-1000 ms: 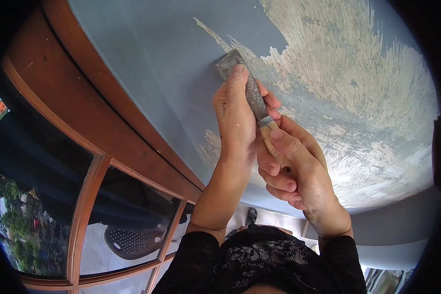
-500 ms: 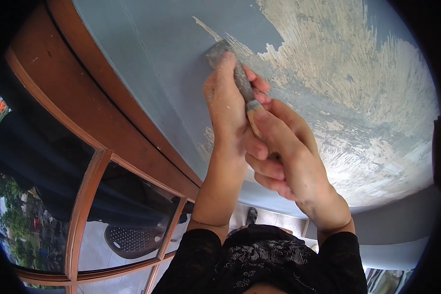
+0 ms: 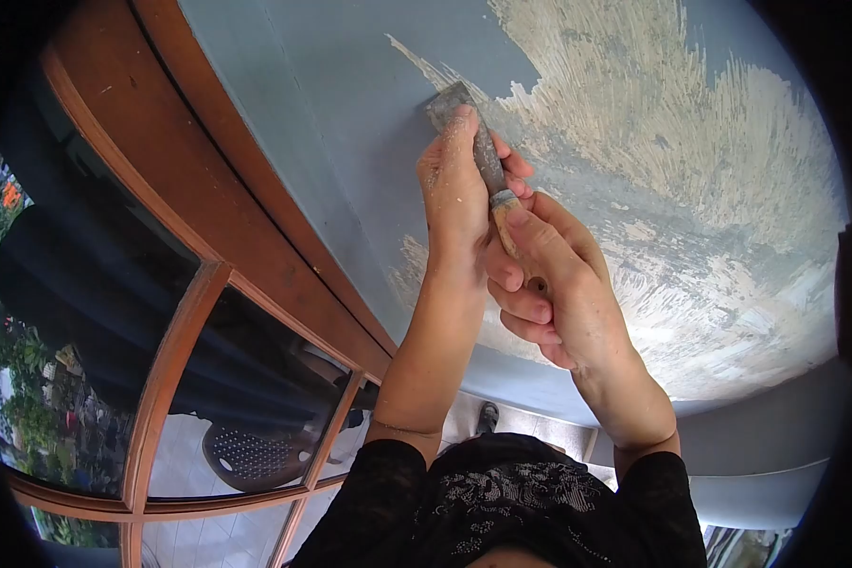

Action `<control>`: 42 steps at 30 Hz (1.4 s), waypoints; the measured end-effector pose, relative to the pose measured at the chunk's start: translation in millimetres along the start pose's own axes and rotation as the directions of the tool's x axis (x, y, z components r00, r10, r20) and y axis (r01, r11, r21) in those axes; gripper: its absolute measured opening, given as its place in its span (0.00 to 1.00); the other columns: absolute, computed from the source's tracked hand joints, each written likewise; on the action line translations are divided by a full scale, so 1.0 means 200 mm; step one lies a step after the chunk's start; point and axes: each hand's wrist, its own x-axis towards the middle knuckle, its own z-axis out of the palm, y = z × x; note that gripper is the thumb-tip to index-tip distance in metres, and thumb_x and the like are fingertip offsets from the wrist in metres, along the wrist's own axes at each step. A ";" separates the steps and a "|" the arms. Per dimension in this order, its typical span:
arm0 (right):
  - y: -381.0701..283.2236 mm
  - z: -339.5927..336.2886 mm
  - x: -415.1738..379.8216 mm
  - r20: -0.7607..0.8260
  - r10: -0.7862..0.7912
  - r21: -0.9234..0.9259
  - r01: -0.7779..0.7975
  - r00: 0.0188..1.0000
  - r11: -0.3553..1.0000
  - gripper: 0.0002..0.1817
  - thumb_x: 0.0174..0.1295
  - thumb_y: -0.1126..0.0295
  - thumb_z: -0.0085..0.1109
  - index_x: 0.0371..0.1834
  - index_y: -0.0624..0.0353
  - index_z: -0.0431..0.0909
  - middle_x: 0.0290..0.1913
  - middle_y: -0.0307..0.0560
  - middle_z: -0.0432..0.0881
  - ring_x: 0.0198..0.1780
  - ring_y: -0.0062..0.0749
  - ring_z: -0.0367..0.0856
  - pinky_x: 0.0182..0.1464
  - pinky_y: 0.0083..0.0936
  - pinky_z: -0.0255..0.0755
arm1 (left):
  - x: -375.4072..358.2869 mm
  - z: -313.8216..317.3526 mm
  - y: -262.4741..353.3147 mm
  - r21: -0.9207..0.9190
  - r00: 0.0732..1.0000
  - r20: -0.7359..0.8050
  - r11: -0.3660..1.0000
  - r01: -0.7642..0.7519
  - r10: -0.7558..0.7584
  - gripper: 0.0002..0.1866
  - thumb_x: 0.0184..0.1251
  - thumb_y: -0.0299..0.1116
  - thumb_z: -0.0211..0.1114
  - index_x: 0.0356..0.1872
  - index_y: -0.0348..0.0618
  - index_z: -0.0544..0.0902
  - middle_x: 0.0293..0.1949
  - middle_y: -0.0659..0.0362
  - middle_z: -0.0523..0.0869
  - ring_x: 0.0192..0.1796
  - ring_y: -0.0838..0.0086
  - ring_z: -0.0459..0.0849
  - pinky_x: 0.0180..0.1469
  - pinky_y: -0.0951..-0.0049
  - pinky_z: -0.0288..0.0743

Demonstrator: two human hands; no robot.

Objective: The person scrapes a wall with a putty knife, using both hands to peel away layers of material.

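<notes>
A putty knife point(image 3: 488, 159) with a worn grey metal blade and a wooden handle point(image 3: 505, 222) lies slanted against a blue-grey wall point(image 3: 350, 133). My left hand point(image 3: 457, 185) is closed around the blade, its thumb pressed along the flat close to the wide tip. Lower down, my right hand point(image 3: 568, 284) wraps the handle, thumb on top. The blade's tip meets the painted surface at the edge of a large scraped patch point(image 3: 625, 151), pale and streaky. Light crumbs cling to my left hand and wrist.
On the left runs a brown wooden frame point(image 3: 161, 133) with glass panes beside the wall. A dark perforated chair point(image 3: 256, 454) shows through or in the glass. Below are a tiled floor and a dark shoe point(image 3: 487, 417).
Both hands and the putty knife have shifted slightly right along the wall, toward the scraped patch. The view has swung a little, so the wooden frame sits farther right. Both grips are unchanged.
</notes>
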 end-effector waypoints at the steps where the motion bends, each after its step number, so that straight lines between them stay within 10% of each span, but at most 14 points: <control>1: 0.00 0.00 0.00 -0.003 0.002 -0.003 -0.002 1.000 1.000 0.10 0.65 0.64 0.41 0.43 0.59 0.62 0.21 0.36 0.64 0.11 0.07 0.51 0.07 0.06 0.42 | 0.00 0.00 0.00 0.005 1.000 -0.005 1.000 -0.002 0.002 0.19 0.63 0.46 0.51 0.19 0.41 0.70 0.16 0.55 0.75 0.15 0.76 0.70 0.19 0.75 0.67; 42: -0.06 0.09 0.10 0.040 -0.007 -0.043 0.009 0.999 0.999 0.09 0.64 0.64 0.43 0.35 0.58 0.63 0.20 0.35 0.64 0.11 0.07 0.51 0.07 0.07 0.42 | 0.10 -0.01 0.11 0.062 0.994 -0.056 0.994 -0.087 0.090 0.19 0.62 0.44 0.49 0.20 0.39 0.70 0.16 0.54 0.75 0.16 0.75 0.70 0.20 0.74 0.68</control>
